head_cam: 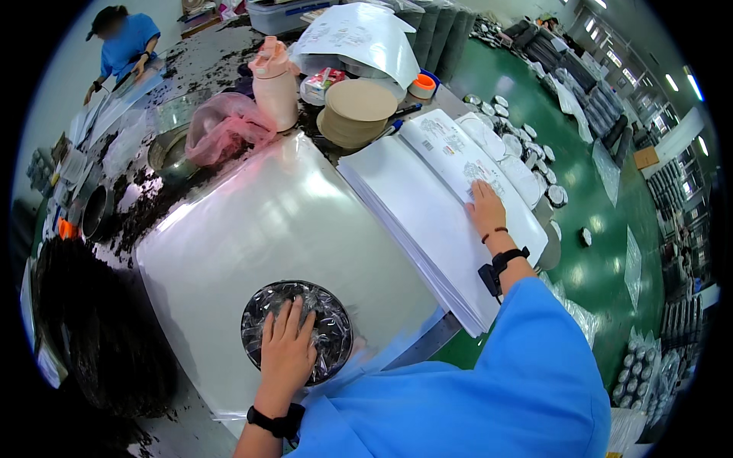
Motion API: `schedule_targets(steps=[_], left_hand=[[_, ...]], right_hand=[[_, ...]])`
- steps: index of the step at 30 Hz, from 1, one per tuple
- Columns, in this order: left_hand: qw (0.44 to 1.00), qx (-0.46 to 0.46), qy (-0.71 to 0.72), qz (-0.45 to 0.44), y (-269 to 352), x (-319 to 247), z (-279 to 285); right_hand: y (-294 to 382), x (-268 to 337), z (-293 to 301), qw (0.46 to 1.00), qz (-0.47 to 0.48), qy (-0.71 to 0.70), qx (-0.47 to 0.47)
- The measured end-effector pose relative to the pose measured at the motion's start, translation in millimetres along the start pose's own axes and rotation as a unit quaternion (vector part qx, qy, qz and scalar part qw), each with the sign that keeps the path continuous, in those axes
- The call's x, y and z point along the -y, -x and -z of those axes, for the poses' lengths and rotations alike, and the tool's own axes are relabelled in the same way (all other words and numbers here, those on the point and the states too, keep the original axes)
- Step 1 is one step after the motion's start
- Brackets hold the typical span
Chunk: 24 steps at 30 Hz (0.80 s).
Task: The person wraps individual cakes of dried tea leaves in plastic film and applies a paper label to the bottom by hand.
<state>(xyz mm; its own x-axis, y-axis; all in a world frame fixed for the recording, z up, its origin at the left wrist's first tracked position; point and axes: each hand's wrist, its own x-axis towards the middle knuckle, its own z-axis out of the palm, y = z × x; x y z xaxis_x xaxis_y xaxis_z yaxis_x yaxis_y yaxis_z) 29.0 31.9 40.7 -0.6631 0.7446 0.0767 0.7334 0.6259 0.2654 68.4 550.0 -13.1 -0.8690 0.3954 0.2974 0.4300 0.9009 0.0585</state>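
My left hand lies flat, fingers spread, on a round dark disc covered in crinkled clear film. What the disc is made of cannot be told through the film. Under it is a large glossy silvery sheet. My right hand rests on the printed face of a white sheet, which is curled or folded over a stack of white sheets. The printing shows drawings and a printed code. Neither hand grips anything that I can see.
Behind the sheets stand a pink bottle, a pink plastic bag, round brown discs and an orange tape roll. Dark, leaf-like scraps and a dark heap lie left. Another person works at far left.
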Motion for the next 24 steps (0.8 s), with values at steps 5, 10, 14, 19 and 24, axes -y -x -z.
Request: schedule_targets(steps=[5,10,14,19,24], left_hand=[[1.0,0.007,-0.001,0.012,1,3,-2],[1.0,0.004,-0.016,0.017,1,2,-5],[1.0,-0.005,-0.02,0.007,0,1,-1],[0.998,-0.03,0.052,0.003,3,2,3],[0.962,-0.145,0.232,0.022,13,13,-7]], right_hand=[[18,7,0,0.99,0.085,0.09,-0.065],[11,19,-19,0.964,0.115,0.24,-0.02],[12,45,3,0.911,0.15,0.369,0.107],[-19,21,8,0.965,0.135,0.206,0.087],[-1,12,135,0.998,-0.007,-0.013,-0.059]])
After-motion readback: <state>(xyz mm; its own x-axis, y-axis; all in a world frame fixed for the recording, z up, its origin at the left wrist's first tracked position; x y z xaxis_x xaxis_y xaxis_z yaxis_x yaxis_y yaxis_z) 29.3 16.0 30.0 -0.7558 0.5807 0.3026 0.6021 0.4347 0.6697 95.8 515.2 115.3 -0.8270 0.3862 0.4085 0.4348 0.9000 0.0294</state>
